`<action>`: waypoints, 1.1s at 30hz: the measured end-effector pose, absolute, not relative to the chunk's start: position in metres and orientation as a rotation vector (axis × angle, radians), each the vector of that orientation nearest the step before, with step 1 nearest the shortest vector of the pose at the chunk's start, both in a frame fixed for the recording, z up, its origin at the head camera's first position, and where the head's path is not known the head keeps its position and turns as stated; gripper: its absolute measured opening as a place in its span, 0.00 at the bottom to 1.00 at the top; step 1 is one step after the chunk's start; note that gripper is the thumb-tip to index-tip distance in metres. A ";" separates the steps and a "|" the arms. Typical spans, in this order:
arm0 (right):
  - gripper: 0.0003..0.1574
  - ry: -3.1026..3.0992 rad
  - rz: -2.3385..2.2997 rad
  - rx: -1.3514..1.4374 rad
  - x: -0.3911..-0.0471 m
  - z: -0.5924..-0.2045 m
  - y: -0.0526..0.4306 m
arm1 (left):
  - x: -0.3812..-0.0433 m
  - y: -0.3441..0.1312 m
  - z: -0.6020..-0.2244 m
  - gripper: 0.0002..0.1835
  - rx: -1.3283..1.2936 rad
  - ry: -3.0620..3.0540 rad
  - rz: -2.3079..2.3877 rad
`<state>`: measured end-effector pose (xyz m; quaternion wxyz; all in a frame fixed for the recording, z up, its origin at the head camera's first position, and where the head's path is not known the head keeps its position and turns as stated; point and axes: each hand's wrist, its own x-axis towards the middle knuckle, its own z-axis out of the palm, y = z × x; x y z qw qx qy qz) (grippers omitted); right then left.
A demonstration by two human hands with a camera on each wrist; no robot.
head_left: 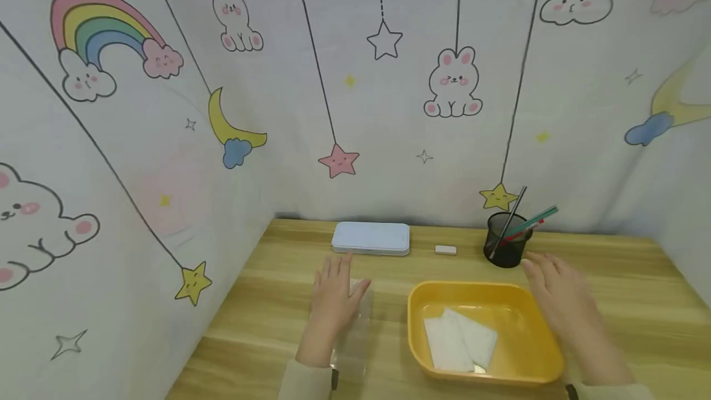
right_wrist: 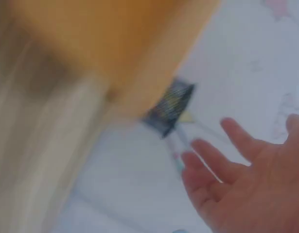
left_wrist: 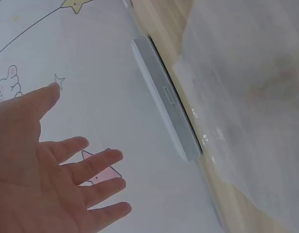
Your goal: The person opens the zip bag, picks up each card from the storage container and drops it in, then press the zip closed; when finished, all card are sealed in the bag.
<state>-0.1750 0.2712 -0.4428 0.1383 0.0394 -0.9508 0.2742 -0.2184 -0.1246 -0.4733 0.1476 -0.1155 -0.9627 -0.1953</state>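
My left hand (head_left: 333,301), fingers straight and thumb spread, is over a clear plastic sheet or bag (head_left: 355,344) on the table. Nothing is in its palm in the left wrist view, where the plastic (left_wrist: 246,111) shows as a hazy film. At the right side of a yellow tray (head_left: 489,289) is my right hand (head_left: 566,301), slightly blurred, its fingers loosely bent and holding nothing. Two flat white pieces (head_left: 450,344) lie overlapping in the left part of the tray. The right wrist view shows the tray's blurred wall (right_wrist: 154,63) beyond the right hand (right_wrist: 256,179).
A white case (head_left: 371,238) lies at the table's back edge, with a small white eraser (head_left: 445,250) to its right. Behind the tray stands a black mesh pen cup (head_left: 502,252) with several pens and pencils. Printed fabric walls (head_left: 389,116) enclose the back and sides.
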 end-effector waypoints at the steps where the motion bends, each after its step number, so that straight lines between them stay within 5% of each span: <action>1: 0.38 -2.757 0.832 0.130 -0.174 -0.436 0.263 | -0.217 -0.124 -0.471 0.37 -0.326 -2.768 -0.593; 10: 0.37 -2.913 1.033 0.236 -0.162 -0.406 0.164 | -0.191 -0.132 -0.455 0.27 -0.036 -2.827 -0.651; 20: 0.25 -2.947 0.654 0.525 -0.166 -0.441 0.052 | -0.180 -0.169 -0.470 0.26 0.331 -2.998 -0.603; 26: 0.30 -2.952 0.155 0.630 -0.158 -0.473 0.021 | -0.182 -0.172 -0.484 0.29 0.353 -3.044 -0.605; 33: 0.49 -2.944 -0.181 0.587 -0.147 -0.509 0.003 | -0.181 -0.166 -0.493 0.28 0.381 -3.023 -0.567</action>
